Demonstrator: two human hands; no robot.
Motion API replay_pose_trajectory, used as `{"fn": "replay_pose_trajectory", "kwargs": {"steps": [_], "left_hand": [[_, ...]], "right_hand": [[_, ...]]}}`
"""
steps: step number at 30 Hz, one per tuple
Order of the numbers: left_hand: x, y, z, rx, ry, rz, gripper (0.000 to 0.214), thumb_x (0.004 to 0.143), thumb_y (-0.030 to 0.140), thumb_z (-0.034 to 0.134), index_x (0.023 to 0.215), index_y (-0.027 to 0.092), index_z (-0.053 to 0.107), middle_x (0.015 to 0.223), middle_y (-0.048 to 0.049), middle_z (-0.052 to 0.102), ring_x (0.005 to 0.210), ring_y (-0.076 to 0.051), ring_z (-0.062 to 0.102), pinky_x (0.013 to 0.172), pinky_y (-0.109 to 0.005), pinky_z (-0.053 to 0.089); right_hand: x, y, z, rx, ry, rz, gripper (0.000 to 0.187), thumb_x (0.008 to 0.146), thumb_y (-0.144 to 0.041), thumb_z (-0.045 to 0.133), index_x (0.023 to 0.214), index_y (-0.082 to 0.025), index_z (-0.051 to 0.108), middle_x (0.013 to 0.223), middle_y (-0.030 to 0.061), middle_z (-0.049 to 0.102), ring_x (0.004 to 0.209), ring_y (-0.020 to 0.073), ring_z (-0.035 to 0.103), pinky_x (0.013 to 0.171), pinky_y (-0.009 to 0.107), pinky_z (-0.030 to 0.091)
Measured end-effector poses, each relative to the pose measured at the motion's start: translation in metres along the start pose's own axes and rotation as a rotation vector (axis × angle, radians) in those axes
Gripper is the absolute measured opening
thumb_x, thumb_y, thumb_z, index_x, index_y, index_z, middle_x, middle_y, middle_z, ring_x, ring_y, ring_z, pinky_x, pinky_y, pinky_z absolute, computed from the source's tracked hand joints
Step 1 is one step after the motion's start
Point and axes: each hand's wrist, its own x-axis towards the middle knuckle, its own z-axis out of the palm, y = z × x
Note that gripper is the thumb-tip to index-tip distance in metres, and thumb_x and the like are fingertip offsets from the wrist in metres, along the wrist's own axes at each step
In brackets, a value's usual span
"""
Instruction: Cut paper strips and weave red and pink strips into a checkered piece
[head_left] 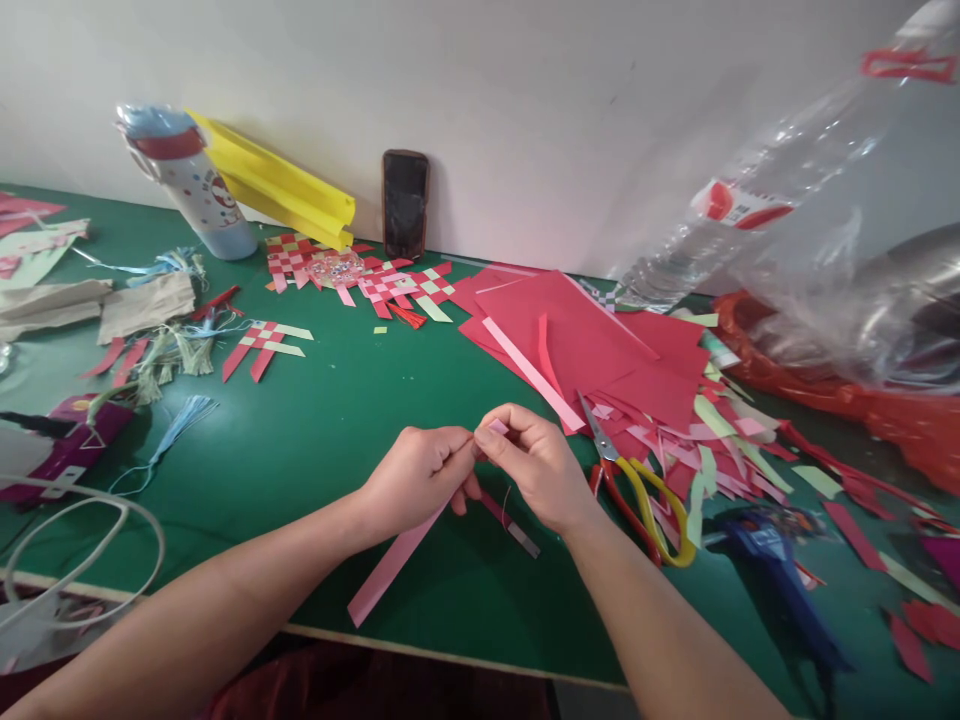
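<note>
Over the near middle of the green table, my left hand point(427, 475) and my right hand point(536, 465) meet at the fingertips. A pink paper strip point(401, 562) runs out from under my left hand, slanting down and left. My right thumb and fingers pinch a small pink end of paper point(498, 427), seemingly part of the same strip; the join is hidden by my fingers. Below my hands lies a dark strip with a pale grey end point(523, 540), with a thin thread beside it. Red-and-yellow-handled scissors point(637, 490) lie just right of my right hand.
Red paper sheets point(600, 340) and paper scraps point(720, 445) lie to the right, near a blue glue gun point(787, 580). A plastic bottle point(750, 200) leans there. Woven paper pieces point(266, 345), tassels point(171, 435), a flask point(191, 185) and a phone point(405, 205) are left and behind.
</note>
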Motion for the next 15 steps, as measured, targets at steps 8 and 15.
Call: {"fn": "replay_pose_trajectory", "kwargs": {"steps": [8, 15], "left_hand": [[-0.001, -0.001, 0.001, 0.018, -0.023, 0.014, 0.035, 0.097, 0.033, 0.038, 0.071, 0.018, 0.056, 0.06, 0.0029, 0.065, 0.047, -0.007, 0.061, 0.053, -0.018, 0.047], [0.002, -0.003, -0.001, -0.231, -0.101, -0.118, 0.035, 0.095, 0.046, 0.044, 0.087, 0.016, 0.059, 0.064, 0.0, 0.067, 0.047, -0.009, 0.059, 0.049, -0.019, 0.046]], "right_hand": [[0.003, 0.008, -0.003, 0.086, -0.019, -0.01, 0.032, 0.09, -0.045, 0.054, 0.07, -0.02, 0.059, 0.063, -0.0026, 0.051, 0.059, 0.0111, 0.041, 0.057, 0.025, 0.035], [0.003, 0.005, -0.012, -0.128, 0.066, -0.078, 0.031, 0.089, -0.047, 0.057, 0.074, -0.021, 0.061, 0.064, -0.0016, 0.055, 0.062, 0.0128, 0.05, 0.06, 0.027, 0.041]]}}
